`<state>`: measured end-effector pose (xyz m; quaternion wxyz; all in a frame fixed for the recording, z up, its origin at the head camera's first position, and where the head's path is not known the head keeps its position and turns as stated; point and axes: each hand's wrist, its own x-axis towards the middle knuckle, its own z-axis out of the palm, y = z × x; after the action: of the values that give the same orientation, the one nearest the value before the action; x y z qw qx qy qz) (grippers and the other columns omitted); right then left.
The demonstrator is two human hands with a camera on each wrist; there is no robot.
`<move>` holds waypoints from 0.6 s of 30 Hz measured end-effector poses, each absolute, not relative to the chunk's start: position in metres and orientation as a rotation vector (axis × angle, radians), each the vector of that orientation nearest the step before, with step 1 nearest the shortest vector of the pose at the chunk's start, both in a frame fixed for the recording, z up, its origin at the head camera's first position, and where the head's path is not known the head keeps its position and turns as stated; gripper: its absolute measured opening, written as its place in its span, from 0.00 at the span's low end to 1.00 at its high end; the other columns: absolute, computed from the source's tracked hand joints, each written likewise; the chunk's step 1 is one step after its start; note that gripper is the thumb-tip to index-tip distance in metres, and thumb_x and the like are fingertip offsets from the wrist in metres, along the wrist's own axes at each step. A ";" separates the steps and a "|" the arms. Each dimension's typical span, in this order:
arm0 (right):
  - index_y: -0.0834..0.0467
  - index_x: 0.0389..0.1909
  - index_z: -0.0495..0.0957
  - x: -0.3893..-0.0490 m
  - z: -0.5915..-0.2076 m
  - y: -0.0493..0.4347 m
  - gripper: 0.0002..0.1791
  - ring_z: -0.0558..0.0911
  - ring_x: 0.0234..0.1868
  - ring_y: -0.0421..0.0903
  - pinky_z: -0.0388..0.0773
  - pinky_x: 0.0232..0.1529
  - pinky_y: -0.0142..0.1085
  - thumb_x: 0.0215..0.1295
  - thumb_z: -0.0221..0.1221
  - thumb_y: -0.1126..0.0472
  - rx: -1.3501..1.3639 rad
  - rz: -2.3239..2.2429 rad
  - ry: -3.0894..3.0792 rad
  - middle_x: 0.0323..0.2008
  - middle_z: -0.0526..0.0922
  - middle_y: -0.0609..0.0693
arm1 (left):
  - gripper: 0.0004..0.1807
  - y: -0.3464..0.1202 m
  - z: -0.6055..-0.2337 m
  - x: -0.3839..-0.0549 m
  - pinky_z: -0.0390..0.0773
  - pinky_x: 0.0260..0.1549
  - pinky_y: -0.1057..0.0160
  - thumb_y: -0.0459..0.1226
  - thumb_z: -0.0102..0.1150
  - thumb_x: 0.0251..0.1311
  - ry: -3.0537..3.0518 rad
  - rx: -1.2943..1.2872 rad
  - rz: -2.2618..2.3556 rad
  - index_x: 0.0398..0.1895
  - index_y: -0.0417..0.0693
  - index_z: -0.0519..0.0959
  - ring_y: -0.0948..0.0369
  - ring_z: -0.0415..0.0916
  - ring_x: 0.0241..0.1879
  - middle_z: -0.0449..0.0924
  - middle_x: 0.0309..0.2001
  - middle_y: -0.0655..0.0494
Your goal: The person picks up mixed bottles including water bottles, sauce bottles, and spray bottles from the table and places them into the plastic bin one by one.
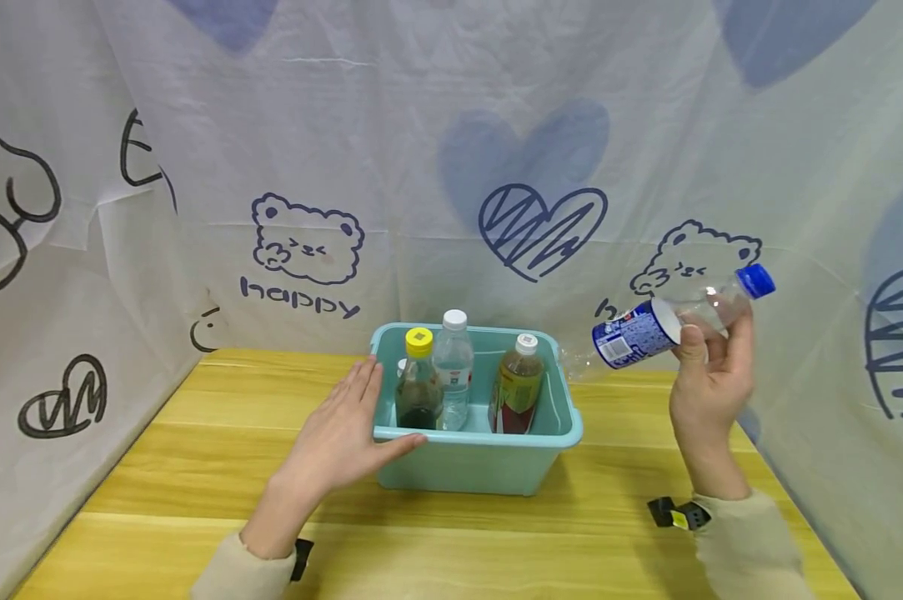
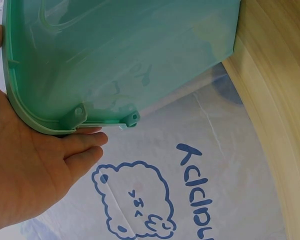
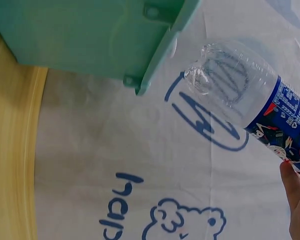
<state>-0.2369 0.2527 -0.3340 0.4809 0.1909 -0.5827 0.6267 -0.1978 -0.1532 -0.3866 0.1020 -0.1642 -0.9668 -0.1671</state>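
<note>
A teal plastic bin stands on the wooden table with several bottles inside. Among them are a dark bottle with a yellow cap, a clear water bottle with a white cap and a labelled bottle of reddish-brown drink. My left hand rests on the bin's left front corner, fingers along the side and thumb over the front rim. To the right of the bin, my right hand grips a clear plastic bottle near its neck. That bottle has a blue cap and blue label, and its base tilts down toward the bin.
Wood-grain table top extends around the bin. A white curtain printed with blue hearts and bear faces hangs behind the table and at both sides. Black straps are on both wrists.
</note>
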 end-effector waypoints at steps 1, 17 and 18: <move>0.65 0.72 0.69 -0.237 -0.334 0.250 0.28 0.84 0.52 0.50 0.86 0.49 0.29 0.75 0.61 0.63 0.473 1.520 -1.433 0.57 0.80 0.59 | 0.69 -0.153 -0.387 -0.198 0.55 0.78 0.43 0.79 0.49 0.57 -2.855 -0.486 -0.492 0.82 0.32 0.51 0.41 0.47 0.81 0.44 0.83 0.39; 0.64 0.75 0.66 -0.238 -0.348 0.210 0.28 0.82 0.56 0.48 0.84 0.50 0.27 0.77 0.57 0.68 0.559 1.373 -1.665 0.61 0.78 0.51 | 0.68 -0.153 -0.385 -0.198 0.54 0.78 0.44 0.78 0.52 0.58 -2.864 -0.488 -0.504 0.82 0.32 0.50 0.42 0.46 0.81 0.43 0.83 0.39; 0.64 0.76 0.66 -0.238 -0.351 0.208 0.29 0.82 0.57 0.49 0.85 0.50 0.27 0.77 0.57 0.68 0.563 1.382 -1.674 0.61 0.78 0.52 | 0.68 -0.153 -0.386 -0.198 0.54 0.78 0.44 0.78 0.52 0.57 -2.865 -0.487 -0.505 0.82 0.33 0.50 0.42 0.46 0.81 0.43 0.83 0.39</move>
<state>-0.2383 0.2082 -0.3511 0.4347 0.2263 -0.6722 0.5550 -0.1976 -0.1531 -0.3855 0.0960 -0.1643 -0.9668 -0.1706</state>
